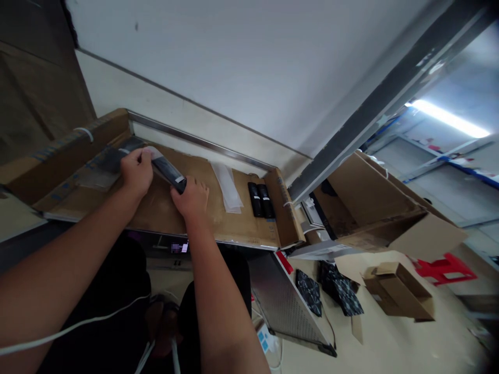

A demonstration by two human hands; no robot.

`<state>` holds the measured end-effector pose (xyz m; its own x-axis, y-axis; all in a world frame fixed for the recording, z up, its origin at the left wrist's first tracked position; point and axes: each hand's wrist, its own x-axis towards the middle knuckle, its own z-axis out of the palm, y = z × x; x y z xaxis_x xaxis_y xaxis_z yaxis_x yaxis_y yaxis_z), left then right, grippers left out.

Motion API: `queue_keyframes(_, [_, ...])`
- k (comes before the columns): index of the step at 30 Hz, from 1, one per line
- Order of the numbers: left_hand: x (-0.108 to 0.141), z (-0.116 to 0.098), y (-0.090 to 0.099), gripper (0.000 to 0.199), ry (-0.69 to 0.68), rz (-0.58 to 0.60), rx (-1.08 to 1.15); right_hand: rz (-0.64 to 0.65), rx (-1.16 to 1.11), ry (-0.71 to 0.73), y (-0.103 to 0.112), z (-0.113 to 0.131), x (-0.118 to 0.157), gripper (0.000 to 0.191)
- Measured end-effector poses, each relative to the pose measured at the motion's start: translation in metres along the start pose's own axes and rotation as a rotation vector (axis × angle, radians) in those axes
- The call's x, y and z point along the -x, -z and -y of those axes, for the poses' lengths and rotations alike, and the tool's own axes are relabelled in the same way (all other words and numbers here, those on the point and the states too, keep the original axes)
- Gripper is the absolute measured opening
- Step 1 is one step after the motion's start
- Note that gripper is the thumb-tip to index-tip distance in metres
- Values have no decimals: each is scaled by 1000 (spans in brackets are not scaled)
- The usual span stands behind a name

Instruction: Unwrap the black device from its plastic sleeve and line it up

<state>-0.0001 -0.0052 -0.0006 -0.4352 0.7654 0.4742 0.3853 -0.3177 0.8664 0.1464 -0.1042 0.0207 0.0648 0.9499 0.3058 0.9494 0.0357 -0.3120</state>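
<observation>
A black remote control (168, 170) with a white label lies slantwise between my hands, partly inside a clear plastic sleeve (154, 152). My left hand (137, 171) pinches the sleeve at its upper left end. Around the lower right end of the remote, the fingers of my right hand (192, 198) are closed. To the right, a stack of flat translucent sleeves (226, 187) rests on the cardboard-lined shelf (202, 221). Two more black remotes (261, 200) with white labels lie side by side near the shelf's right end. Bagged dark items (113, 158) are at the left, their details blurred.
Cardboard walls (288, 208) border the shelf at both ends. A large open carton (370, 202) stands to the right. On the floor are a smaller box (401, 291), dark patterned bags (339, 288) and a red stool (444, 267). A white cable (93, 322) crosses my lap.
</observation>
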Motion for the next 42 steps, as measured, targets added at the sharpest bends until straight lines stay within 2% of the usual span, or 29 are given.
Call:
queue_keyframes(10, [-1, 6, -2, 35, 11, -1, -15, -34, -12, 2, -3, -1, 0, 36])
queue_keyframes(19, [0, -1, 1, 33, 25, 18, -12, -3, 0, -2, -1, 0, 0, 37])
queue_keyframes(27, [0, -1, 0, 32, 40, 16, -6, -44, -19, -10, -5, -2, -1, 35])
queue_keyframes(32, [0, -1, 0, 33, 38, 23, 18, -15, -19, -6, -3, -3, 0, 36])
queue_keyframes(37, [-1, 3, -5, 30, 57, 19, 93, -40, -40, -12, -3, -3, 0, 34])
queue_keyframes(42, [0, 3, -5, 29, 65, 23, 72, -12, -31, -17, -3, -3, -1, 38])
